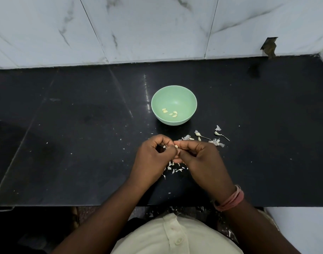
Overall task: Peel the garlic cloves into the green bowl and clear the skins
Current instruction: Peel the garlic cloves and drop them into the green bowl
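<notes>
I see a white marble-veined tiled wall (157, 28) rising behind a glossy black stone counter (65, 143), which fills the middle of my view. At the bottom edge is the person's cream buttoned shirt (175, 237). Both forearms reach forward over the counter, and the right wrist carries a band of pink threads (230, 199).

The left hand (151, 158) and right hand (202, 158) meet above the counter, just in front of the round pale green bowl (173, 92), which stands upright near the counter's middle. Both hands have their fingers curled inward; together they pinch a small pale garlic clove (176, 147) between their fingertips, the clove showing only as a sliver where the fingers touch.

Inside the bowl, on its near floor, I count about five peeled yellowish cloves (170, 112) lying close together.

Papery white garlic skins (216, 142) lie scattered on the counter to the right of the hands, a few with thin stalks, and more small white skin flakes (175, 168) lie directly beneath the hands. Tiny specks dot the dark surface around them.
</notes>
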Demonstrator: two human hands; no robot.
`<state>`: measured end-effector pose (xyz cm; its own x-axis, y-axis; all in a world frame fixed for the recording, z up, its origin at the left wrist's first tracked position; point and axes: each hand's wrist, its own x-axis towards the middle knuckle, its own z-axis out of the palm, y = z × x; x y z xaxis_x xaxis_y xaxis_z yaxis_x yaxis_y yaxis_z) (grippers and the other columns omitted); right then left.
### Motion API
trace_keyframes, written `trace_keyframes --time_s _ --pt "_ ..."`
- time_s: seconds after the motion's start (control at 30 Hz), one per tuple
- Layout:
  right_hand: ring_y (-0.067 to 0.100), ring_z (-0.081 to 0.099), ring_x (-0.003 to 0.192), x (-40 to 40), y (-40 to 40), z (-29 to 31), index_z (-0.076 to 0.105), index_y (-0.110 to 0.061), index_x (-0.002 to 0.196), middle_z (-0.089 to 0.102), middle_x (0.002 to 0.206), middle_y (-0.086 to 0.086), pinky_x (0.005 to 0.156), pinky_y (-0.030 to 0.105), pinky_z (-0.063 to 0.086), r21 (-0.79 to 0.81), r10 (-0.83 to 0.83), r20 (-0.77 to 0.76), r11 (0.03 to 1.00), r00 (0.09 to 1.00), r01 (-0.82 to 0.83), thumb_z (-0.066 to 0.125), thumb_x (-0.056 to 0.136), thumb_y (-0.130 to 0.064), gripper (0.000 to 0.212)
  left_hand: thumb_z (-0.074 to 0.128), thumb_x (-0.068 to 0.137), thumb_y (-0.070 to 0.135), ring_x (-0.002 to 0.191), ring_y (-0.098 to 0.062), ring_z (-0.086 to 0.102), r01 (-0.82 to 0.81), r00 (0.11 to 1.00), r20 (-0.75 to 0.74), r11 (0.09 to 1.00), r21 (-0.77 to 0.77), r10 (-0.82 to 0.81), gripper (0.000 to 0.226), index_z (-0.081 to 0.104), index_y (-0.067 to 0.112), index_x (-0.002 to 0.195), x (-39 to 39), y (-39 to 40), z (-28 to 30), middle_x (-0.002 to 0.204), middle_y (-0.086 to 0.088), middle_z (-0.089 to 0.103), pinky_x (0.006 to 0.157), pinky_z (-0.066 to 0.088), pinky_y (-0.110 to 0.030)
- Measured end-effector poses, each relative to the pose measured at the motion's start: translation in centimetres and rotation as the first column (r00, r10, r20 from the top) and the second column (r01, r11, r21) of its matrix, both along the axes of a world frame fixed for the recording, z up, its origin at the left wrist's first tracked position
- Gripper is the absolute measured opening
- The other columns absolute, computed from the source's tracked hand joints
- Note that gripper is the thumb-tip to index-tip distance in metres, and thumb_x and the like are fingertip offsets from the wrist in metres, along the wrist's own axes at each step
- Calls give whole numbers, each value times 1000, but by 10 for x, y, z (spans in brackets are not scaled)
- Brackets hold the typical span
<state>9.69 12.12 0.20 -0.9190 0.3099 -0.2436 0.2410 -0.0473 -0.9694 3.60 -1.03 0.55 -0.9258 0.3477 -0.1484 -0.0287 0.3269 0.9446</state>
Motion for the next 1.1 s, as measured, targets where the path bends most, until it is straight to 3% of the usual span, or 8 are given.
trace_keyframes --time_s 0.1,0.2,0.37,0.5,0.63,0.73,0.9,1.1 --pt "20 77 76 0 1 -3 76 -6 108 79 86 6 74 24 61 -5 -27 8 1000 1000 27 61 96 4 22 67 86 12 71 -17 67 8 999 32 1000 16 -9 9 70 13 77 2 1 1 75 -5 72 67 54 -32" --pt "20 74 72 1 1 -5 75 -4 105 78 83 13 72 29 62 -159 -74 23 984 997 77 62 95 6 19 63 89 13 65 -8 55 5 997 75 1000 26 -7 12 68 13 78 2 -1 -2 72 -4 67 63 46 -30" --pt "22 71 73 4 2 -6 70 -2 110 75 86 18 70 32 62 -339 -109 16 935 994 108 62 93 9 21 44 85 32 58 -14 41 -64 982 176 998 -17 66 24 50 14 70 0 -2 -12 66 -3 52 59 33 -38" --pt "26 72 76 6 3 -4 68 3 108 75 90 22 70 31 61 -385 -133 7 915 991 125 60 94 9 17 45 92 41 54 -15 31 -40 977 207 999 -35 46 39 38 16 64 5 -2 -17 60 -4 35 57 30 -41" --pt "34 75 82 8 2 -5 61 9 111 75 94 26 72 33 62 -452 -143 -11 883 990 123 55 97 9 15 48 105 25 51 -16 53 -37 980 193 999 -17 39 32 61 11 78 7 -2 -19 61 -5 61 52 45 -29" --pt "36 75 86 9 3 -6 56 8 108 75 96 27 72 35 62 -487 -171 -20 862 985 140 55 97 8 11 46 99 0 61 -17 63 -80 968 243 996 38 69 27 69 14 99 7 -1 -22 78 -7 71 64 55 -37" --pt "20 65 70 9 2 -15 72 1 100 74 87 17 66 31 54 -364 -211 -13 912 977 192 67 91 3 11 64 97 21 66 -17 63 -172 923 372 970 172 98 18 73 6 92 11 5 -17 75 -10 69 60 54 -30" --pt "26 70 70 9 4 -9 66 15 106 71 81 23 65 28 60 -610 -250 25 763 968 213 58 94 5 17 67 92 13 79 -14 67 -170 906 424 913 370 -3 19 75 5 108 17 2 -13 94 -16 74 65 56 -23"
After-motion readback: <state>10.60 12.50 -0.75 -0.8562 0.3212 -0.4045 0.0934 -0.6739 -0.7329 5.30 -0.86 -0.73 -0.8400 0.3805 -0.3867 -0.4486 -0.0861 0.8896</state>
